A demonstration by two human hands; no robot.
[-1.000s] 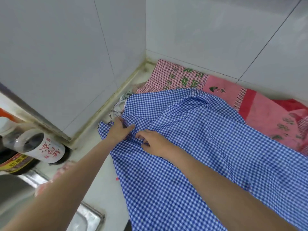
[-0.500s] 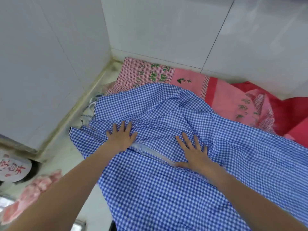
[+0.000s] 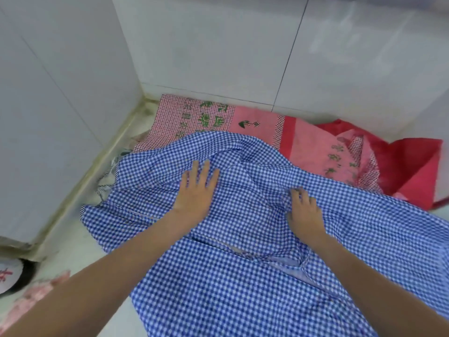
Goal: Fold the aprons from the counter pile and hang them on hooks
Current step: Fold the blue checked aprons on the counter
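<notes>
1. Pressing flat on the blue checked apron (image 3: 243, 251), the left hand (image 3: 195, 190) lies with its fingers straight and spread, palm down on the cloth.
2. Beside it, the right hand (image 3: 303, 210) rests on the same apron with its fingertips bent into a raised fold; whether it pinches the cloth I cannot tell.
3. That apron is spread over the white desk (image 3: 80, 249) in the tiled corner, rumpled, with ridges running between the two hands.
4. Behind it, partly covered by its far edge, lies a pink apron (image 3: 255, 122) with green printed marks, against the back wall.
5. A red cloth (image 3: 413, 166) sits bunched at the right end of the pink one.
6. At the left edge stands a bottle with a white label (image 3: 9, 276), and a pink rag (image 3: 31, 297) lies near it.
</notes>
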